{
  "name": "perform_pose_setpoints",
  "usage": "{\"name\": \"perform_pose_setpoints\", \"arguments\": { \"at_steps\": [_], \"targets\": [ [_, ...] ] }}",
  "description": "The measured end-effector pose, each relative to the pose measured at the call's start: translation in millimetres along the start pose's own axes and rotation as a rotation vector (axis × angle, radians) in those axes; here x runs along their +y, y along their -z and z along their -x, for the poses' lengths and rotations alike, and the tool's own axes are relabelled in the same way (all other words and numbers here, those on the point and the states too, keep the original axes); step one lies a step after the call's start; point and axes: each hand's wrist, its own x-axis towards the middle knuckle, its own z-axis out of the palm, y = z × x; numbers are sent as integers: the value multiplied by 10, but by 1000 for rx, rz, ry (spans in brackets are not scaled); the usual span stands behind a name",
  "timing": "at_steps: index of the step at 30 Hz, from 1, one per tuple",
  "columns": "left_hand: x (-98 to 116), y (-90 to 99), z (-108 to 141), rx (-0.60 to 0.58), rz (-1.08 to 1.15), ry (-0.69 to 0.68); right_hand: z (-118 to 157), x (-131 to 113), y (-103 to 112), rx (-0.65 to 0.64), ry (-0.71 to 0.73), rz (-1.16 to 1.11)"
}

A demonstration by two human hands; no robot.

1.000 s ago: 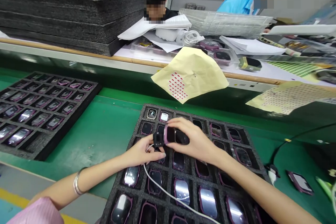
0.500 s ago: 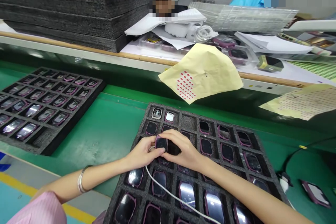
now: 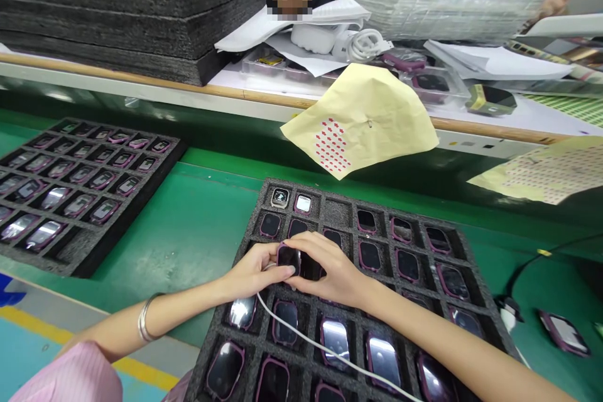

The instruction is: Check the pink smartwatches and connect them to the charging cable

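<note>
A small purple-framed watch (image 3: pixel 289 257) with a dark screen is held between my two hands, above a black foam tray (image 3: pixel 308 191). My left hand (image 3: pixel 257 271) grips its left side, thumb across the lower screen. Fingers of my right hand (image 3: pixel 330 269) pinch its right side at top and bottom. A white cable (image 3: pixel 301 334) leads from beneath my left hand down across the tray. Other purple-framed watches sit in the compartments around, and one at the top left has a silver frame (image 3: pixel 280 197). The back of the held watch is hidden.
A second foam tray (image 3: pixel 117 217) of watches lies left on the green table (image 3: pixel 188 201). Behind is a shelf edge (image 3: pixel 254 100) with stacked black foam (image 3: pixel 113 19), papers and a hanging yellow sheet (image 3: pixel 372 119). Another purple-framed piece (image 3: pixel 564 331) lies right. Other people are behind the shelf.
The view has shifted slightly, so the shelf and trays appear higher. Both hands keep hold of the watch. At the upper right, a co-worker's hand now shows behind the clear plastic stack.
</note>
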Motion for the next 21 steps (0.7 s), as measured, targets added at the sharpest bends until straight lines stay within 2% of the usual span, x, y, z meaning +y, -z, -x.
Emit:
{"name": "perform_pose_setpoints", "arguments": {
  "at_steps": [10,16,21],
  "targets": [
    [41,-54,-8,-1,-108,7,7,0,12,-47,15,192],
    [25,-52,-38,43,-130,-9,43,20,-20,6,0,122],
    [-14,-63,-107,43,-61,-31,154,131,-45,56,22,244]
  ]
}}
